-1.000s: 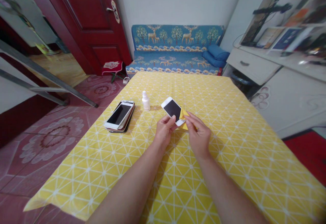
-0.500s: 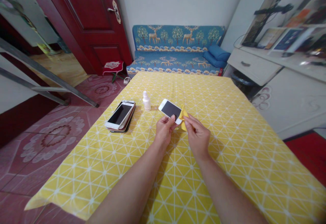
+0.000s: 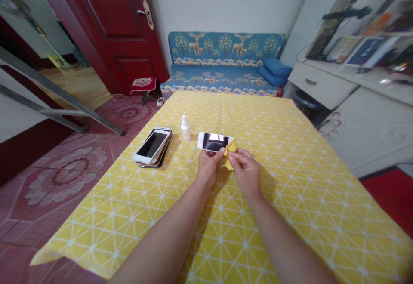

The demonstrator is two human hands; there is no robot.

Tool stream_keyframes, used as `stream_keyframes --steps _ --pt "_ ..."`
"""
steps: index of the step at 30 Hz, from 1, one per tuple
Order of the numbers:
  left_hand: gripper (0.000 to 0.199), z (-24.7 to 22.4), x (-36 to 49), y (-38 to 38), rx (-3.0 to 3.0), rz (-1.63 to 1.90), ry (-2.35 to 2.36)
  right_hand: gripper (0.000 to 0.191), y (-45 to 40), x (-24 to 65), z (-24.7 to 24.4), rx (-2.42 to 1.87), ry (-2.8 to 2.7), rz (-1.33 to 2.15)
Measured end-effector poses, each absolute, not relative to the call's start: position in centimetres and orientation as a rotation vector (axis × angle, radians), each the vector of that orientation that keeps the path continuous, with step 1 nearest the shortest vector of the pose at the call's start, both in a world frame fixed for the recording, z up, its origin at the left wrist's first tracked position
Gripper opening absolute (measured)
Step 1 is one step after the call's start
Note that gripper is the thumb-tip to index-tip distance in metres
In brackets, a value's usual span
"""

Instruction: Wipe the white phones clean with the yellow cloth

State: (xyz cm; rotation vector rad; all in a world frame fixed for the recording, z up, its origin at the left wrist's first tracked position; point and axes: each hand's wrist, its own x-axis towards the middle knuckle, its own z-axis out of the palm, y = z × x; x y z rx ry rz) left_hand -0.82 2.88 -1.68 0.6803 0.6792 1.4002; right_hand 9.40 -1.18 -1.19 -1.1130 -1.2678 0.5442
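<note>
My left hand grips a white smartphone along its near long edge, thumb on the front. The phone lies sideways, its dark screen facing up with a light reflection on it. My right hand pinches a small yellow cloth, which covers the phone's right end. Beyond the phone, slightly left, a small white spray bottle stands upright. Farther left lies a stack of several phones, a white one with a dark screen on top.
A yellow cloth with white lines covers the table. Behind it stands a blue patterned sofa. A red stool is by the red door. White drawers stand to the right, and a grey metal frame to the left.
The phone has turned from a slant to nearly level across my view. My right hand and the yellow cloth have shifted slightly left and nearer to me. The bottle and stack stay put.
</note>
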Motion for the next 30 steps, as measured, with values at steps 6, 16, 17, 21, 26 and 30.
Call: stream_keyframes --steps 6,16,17,21,26,30 --pt "0.031 -1.7 -1.2 2.6 0.755 1.323 0.739 0.017 -0.5 10.4 -1.4 -1.124 -1.065 0.611" --pt "0.085 -0.5 -1.6 2.1 0.759 0.86 0.494 0.021 1.4 15.4 -2.5 -1.092 -0.815 0.62" --pt "0.081 -0.6 -1.7 2.1 0.76 0.829 0.511 0.022 1.4 15.5 -2.5 -1.092 -0.817 0.631" --pt "0.039 -1.1 -2.0 2.1 0.812 0.779 0.582 0.023 1.2 15.5 -1.9 -1.089 -0.847 0.669" --pt "0.033 -0.9 -2.2 1.4 0.933 0.617 0.509 0.024 0.7 15.3 -1.3 -1.143 -0.863 0.65" --pt "0.034 -0.8 -2.0 1.3 0.972 0.677 0.534 0.024 0.6 15.1 -0.9 -1.212 -1.001 0.543"
